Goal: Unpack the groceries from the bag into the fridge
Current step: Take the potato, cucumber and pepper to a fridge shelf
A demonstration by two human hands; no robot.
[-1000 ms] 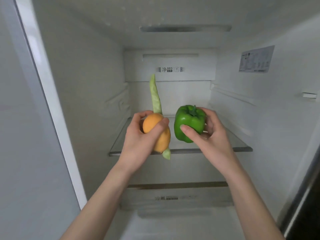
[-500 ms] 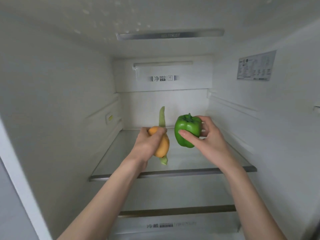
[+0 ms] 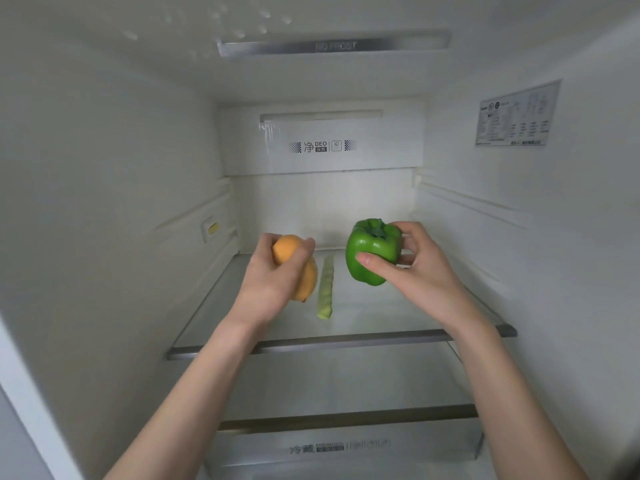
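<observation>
Both my arms reach into the open fridge over its glass shelf (image 3: 381, 336). My left hand (image 3: 270, 282) grips an orange-yellow lemon-shaped fruit (image 3: 304, 271), held just above the shelf's left middle. A long pale green bean pod (image 3: 325, 289) lies flat on the glass between my hands, free of both. My right hand (image 3: 415, 268) holds a glossy green bell pepper (image 3: 372, 252) with thumb in front and fingers behind, slightly above the shelf on the right. The bag is out of view.
White fridge walls close in on both sides, with rail ridges (image 3: 467, 199) along them. A drawer (image 3: 346, 445) with a printed label sits below the shelf. A sticker (image 3: 516, 114) is on the right wall, and a deodoriser panel (image 3: 322, 145) on the back wall.
Both hands moved deeper into the fridge and lower over the shelf. The bean pod left my left hand and now lies on the glass. The pepper stays in my right hand.
</observation>
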